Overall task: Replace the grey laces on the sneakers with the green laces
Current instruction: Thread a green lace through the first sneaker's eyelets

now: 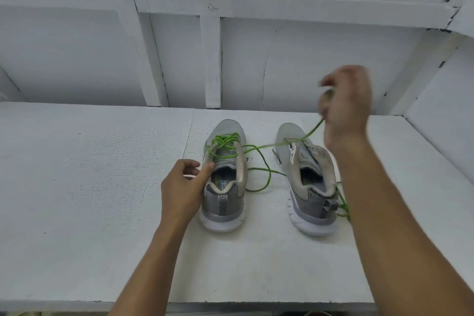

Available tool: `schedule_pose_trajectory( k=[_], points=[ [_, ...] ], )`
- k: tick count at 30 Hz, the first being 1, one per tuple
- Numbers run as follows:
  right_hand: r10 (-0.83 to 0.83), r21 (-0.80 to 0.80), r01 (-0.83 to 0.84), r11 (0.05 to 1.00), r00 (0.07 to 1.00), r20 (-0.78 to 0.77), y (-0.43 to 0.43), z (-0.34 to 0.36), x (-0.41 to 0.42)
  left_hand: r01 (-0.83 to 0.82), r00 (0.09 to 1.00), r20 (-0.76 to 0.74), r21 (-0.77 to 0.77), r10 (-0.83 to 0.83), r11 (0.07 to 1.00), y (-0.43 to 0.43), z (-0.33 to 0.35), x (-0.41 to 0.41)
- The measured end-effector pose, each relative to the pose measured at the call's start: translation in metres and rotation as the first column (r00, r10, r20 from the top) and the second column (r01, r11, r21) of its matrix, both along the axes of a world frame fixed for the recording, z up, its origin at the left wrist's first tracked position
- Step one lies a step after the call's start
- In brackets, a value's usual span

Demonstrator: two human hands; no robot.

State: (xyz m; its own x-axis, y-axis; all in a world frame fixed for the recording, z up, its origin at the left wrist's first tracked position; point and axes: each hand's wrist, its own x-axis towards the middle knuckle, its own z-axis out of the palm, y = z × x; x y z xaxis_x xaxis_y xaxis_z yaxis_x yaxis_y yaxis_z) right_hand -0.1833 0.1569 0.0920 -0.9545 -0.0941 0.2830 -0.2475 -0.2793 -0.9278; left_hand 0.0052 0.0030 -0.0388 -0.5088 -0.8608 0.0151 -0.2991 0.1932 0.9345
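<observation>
Head view; two grey sneakers stand side by side on the white table [89,187], heels towards me, toes towards the white panelled wall [282,64].

Left sneaker [223,202]: green lace [223,141] criss-crossed over its front eyelets; slack from it loops on the table between the two shoes.

Left hand [183,187]: just beside the outer side of the left sneaker; thumb laid on the collar rim, the other fingers curled close by the shoe's side; I read this as a steadying grip on the collar.

Right sneaker [307,187]: tongue area open; a second run of green lace [343,204] lies tangled by its heel, partly hidden by the right forearm.

Right hand [345,108]: raised above the toe of the right sneaker, motion-blurred; fingers bunched together, pinching a green strand that runs taut down to the front of the right sneaker; I cannot tell whether that strand is threaded through an eyelet there or only crosses the shoe.
</observation>
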Motion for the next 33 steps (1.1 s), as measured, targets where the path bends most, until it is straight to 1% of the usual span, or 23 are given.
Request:
schedule_pose_trajectory(
  k=[1, 2, 3, 4, 5, 6, 7, 8, 10, 12, 14, 17, 19, 21, 23, 25, 27, 28, 29, 30, 31, 32, 33],
  points=[
    [0.051, 0.263, -0.005, 0.965, 0.984, -0.172, -0.005, -0.011, 0.011, 0.015, 1.000, -0.011, -0.009, -0.015, 1.000, 0.001, 0.000, 0.000],
    [0.178, 0.503, -0.020, 0.864, 0.947, -0.268, -0.012, -0.026, 0.021, 0.025, 0.999, -0.019, -0.016, -0.025, 1.000, 0.000, -0.002, 0.000],
    [0.295, 0.690, -0.020, 0.723, 0.913, -0.283, -0.017, -0.042, 0.029, 0.032, 0.999, -0.025, -0.017, -0.033, 0.999, 0.000, -0.002, -0.001],
    [0.370, 0.814, 0.004, 0.580, 0.890, -0.268, -0.021, -0.057, 0.036, 0.036, 0.999, -0.031, -0.013, -0.036, 0.999, 0.000, -0.003, -0.001],
    [0.412, 0.890, 0.040, 0.454, 0.877, -0.249, -0.024, -0.069, 0.041, 0.035, 0.999, -0.035, -0.007, -0.035, 0.999, 0.000, -0.004, 0.000],
    [0.433, 0.931, 0.080, 0.356, 0.869, -0.240, -0.027, -0.076, 0.046, 0.031, 0.999, -0.040, -0.005, -0.031, 1.000, 0.000, -0.004, 0.000],
    [0.441, 0.948, 0.111, 0.298, 0.865, -0.240, -0.029, -0.082, 0.050, 0.026, 0.999, -0.041, -0.007, -0.027, 1.000, 0.000, -0.005, 0.000],
    [0.441, 0.952, 0.137, 0.275, 0.862, -0.252, -0.032, -0.085, 0.053, 0.023, 0.999, -0.042, -0.010, -0.023, 1.000, 0.001, -0.005, 0.000],
    [0.441, 0.948, 0.177, 0.263, 0.853, -0.281, -0.035, -0.086, 0.058, 0.018, 0.999, -0.047, -0.006, -0.019, 1.000, 0.002, -0.006, -0.001],
    [0.434, 0.953, 0.198, 0.227, 0.856, -0.281, -0.034, -0.083, 0.060, 0.019, 0.999, -0.051, -0.005, -0.020, 1.000, 0.002, -0.006, -0.001],
    [0.406, 0.967, 0.195, 0.162, 0.880, -0.245, -0.030, -0.076, 0.058, 0.019, 0.998, -0.053, -0.008, -0.020, 1.000, 0.002, -0.007, -0.001],
    [0.367, 0.989, 0.125, 0.079, 0.919, -0.145, -0.022, -0.065, 0.053, 0.019, 0.998, -0.057, -0.015, -0.020, 1.000, 0.003, -0.007, -0.001],
    [0.378, 0.995, 0.090, 0.042, 0.921, -0.099, -0.021, -0.060, 0.051, 0.022, 0.998, -0.062, -0.019, -0.024, 1.000, 0.003, -0.008, -0.001],
    [0.389, 0.997, 0.068, 0.039, 0.918, -0.078, -0.022, -0.059, 0.051, 0.028, 0.998, -0.055, -0.014, -0.029, 1.000, 0.001, -0.007, -0.001],
    [0.381, 0.997, 0.012, 0.078, 0.924, -0.041, -0.023, -0.061, 0.053, 0.049, 0.998, -0.023, -0.030, -0.050, 0.998, -0.004, -0.003, -0.003],
    [0.361, 0.990, -0.051, 0.130, 0.933, 0.001, -0.024, -0.064, 0.055, 0.090, 0.996, 0.013, -0.090, -0.089, 0.992, -0.011, 0.007, -0.007],
    [0.341, 0.979, -0.098, 0.177, 0.939, 0.032, -0.025, -0.068, 0.058, 0.167, 0.986, 0.044, -0.201, -0.161, 0.965, -0.015, 0.025, -0.020],
    [0.330, 0.972, -0.113, 0.208, 0.943, 0.039, -0.026, -0.069, 0.059, 0.227, 0.974, 0.075, -0.274, -0.214, 0.935, -0.017, 0.034, -0.031],
    [0.316, 0.962, -0.125, 0.243, 0.948, 0.044, -0.027, -0.071, 0.061, 0.305, 0.952, 0.133, -0.345, -0.276, 0.888, -0.017, 0.044, -0.043],
    [0.299, 0.950, -0.139, 0.279, 0.953, 0.052, -0.028, -0.072, 0.062, 0.392, 0.918, 0.225, -0.392, -0.326, 0.832, -0.018, 0.051, -0.057],
    [0.282, 0.939, -0.154, 0.308, 0.957, 0.065, -0.029, -0.073, 0.063, 0.482, 0.867, 0.354, -0.419, -0.351, 0.769, -0.017, 0.057, -0.070],
    [0.268, 0.930, -0.170, 0.326, 0.960, 0.082, -0.029, -0.074, 0.065, 0.570, 0.796, 0.497, -0.423, -0.346, 0.704, -0.015, 0.061, -0.081],
    [0.258, 0.927, -0.183, 0.329, 0.961, 0.098, -0.028, -0.076, 0.065, 0.648, 0.708, 0.625, -0.390, -0.328, 0.655, -0.013, 0.064, -0.090]
  ],
)
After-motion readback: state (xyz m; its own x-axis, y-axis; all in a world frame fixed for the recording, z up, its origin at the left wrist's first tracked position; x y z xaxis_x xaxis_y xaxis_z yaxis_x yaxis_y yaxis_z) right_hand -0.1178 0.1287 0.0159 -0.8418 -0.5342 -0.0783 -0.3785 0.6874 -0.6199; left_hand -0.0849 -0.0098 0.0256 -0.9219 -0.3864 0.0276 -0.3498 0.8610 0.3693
